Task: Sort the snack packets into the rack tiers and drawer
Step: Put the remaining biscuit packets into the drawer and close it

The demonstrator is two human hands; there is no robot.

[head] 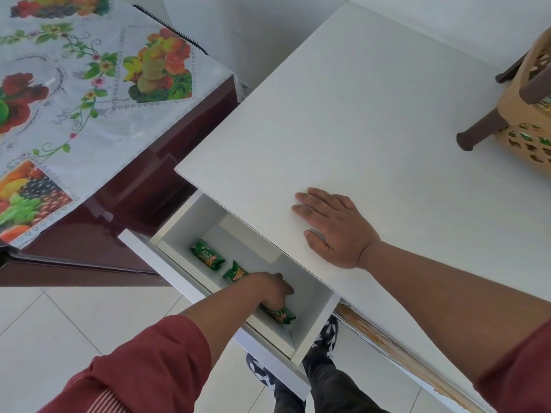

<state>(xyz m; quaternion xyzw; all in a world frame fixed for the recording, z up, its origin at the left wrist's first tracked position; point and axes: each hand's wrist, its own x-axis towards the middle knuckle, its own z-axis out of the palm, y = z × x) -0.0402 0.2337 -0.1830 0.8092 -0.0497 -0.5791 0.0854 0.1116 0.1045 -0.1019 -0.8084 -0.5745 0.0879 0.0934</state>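
Left hand [275, 289] gripping green packet [281, 314], label unreadable

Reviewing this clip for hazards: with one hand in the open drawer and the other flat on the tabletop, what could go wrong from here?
1. The left hand is deep in the open drawer; closing it early could pinch the fingers under the tabletop edge.
2. The right hand presses the tabletop directly above the drawer; leaning may shift the table.
3. The held packet might crowd the middle packet as it is set down.
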